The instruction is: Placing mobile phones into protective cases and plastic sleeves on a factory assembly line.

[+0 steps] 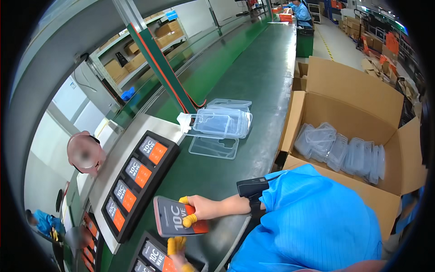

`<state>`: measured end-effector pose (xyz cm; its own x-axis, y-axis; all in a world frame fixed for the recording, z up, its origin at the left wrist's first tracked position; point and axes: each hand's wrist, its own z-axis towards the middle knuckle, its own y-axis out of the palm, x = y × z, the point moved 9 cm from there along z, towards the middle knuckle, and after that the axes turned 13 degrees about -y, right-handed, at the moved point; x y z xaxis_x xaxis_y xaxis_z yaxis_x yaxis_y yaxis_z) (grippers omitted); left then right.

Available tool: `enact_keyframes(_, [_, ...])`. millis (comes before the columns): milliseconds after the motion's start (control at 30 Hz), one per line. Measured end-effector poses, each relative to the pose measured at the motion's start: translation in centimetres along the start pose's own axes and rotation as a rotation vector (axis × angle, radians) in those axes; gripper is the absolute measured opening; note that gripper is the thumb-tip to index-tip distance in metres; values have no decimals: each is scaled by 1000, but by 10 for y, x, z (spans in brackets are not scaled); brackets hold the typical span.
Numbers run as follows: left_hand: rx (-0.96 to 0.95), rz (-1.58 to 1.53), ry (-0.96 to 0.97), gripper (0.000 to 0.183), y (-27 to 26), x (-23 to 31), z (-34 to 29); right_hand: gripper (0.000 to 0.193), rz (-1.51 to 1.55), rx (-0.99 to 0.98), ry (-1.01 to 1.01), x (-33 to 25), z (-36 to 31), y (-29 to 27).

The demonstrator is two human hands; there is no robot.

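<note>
Grey phone (174, 218) points lengthwise across the desk (253, 68), orange end toward the right edge, pinched by the right hand (199, 208); left hand (178, 254) partly cut off, grip impossible to tell.

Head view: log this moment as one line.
right hand: holds phone; left hand: beside phone's lower edge; upper black tray: four phones seated; clear cases: piled on green bench; open carton: clear plastic pieces inside

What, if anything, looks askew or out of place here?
Mild untidiness only: on the long green workbench, the clear plastic phone cases form an uneven pile, edges jutting out rather than aligned. In the open brown cardboard box, similar clear plastic cases lie jumbled at left, unlike the neater row at right.
</note>
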<state>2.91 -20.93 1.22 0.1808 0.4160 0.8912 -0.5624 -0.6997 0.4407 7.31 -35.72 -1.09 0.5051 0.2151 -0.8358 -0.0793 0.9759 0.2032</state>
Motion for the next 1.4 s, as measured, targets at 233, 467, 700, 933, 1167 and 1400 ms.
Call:
enact_keyframes(233, [284,1333,-126,37,-3,-51,6,55,94,-92,48,13,-13,31])
enact_keyframes(467, [182,342,-338,25,-18,-31,-21,38,153,-152,159,53,-21,22])
enact_keyframes(700, [763,116,298,31,-192,106,-127,36,6,-205,163,41,-19,1])
enact_keyframes(933, [1115,180,189,28,-341,166,-266,23,-137,-295,179,50,-15,26])
enact_keyframes(1167, [1225,407,-138,27,-405,171,-304,24,-276,-346,102,53,-4,62])
enact_keyframes(1400, [1825,1664,-252,32,-352,204,-338,69,-999,-757,-258,33,-19,116])
